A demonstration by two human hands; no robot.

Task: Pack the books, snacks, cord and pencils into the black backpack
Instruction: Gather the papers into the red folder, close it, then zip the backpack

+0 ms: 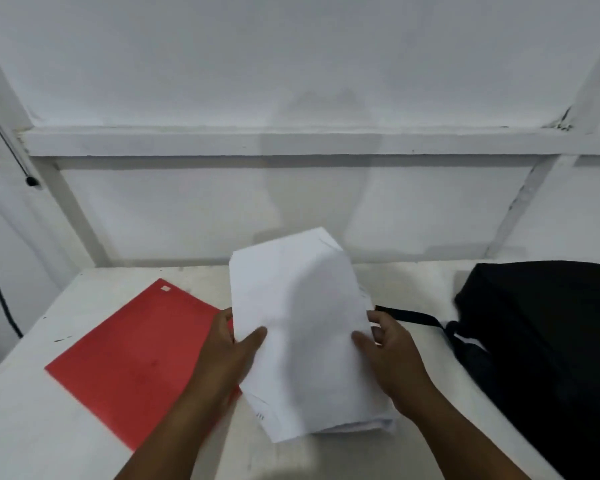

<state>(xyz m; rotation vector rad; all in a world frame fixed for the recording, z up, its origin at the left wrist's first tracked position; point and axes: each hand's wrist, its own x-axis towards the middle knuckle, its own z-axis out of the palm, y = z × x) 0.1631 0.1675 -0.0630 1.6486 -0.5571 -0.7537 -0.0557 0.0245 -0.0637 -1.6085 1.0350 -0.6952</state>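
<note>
At the centre of the frame a thick stack of white paper sheets [302, 334], blurred and tilted with its far end raised toward the wall, is held from both sides. The left hand [231, 344] grips the stack's left edge, thumb laid across the top sheet and the other fingers hidden beneath; the right hand [383, 348] grips the right edge in the same way, thumb on top and fingers curled round the side. The lower end of the stack sits near the white tabletop [32, 427]; whether it touches cannot be told. A flat red rectangular folder or thin book [132, 358] lies on the table at the lower left of the frame, its right corner tucked under the left hand and the stack. The black fabric backpack [548, 341] lies at the right edge of the frame, with a black strap [409, 317] running leftward from it to just behind the right hand. A thin black cable [0, 292] hangs along the far left edge.
</note>
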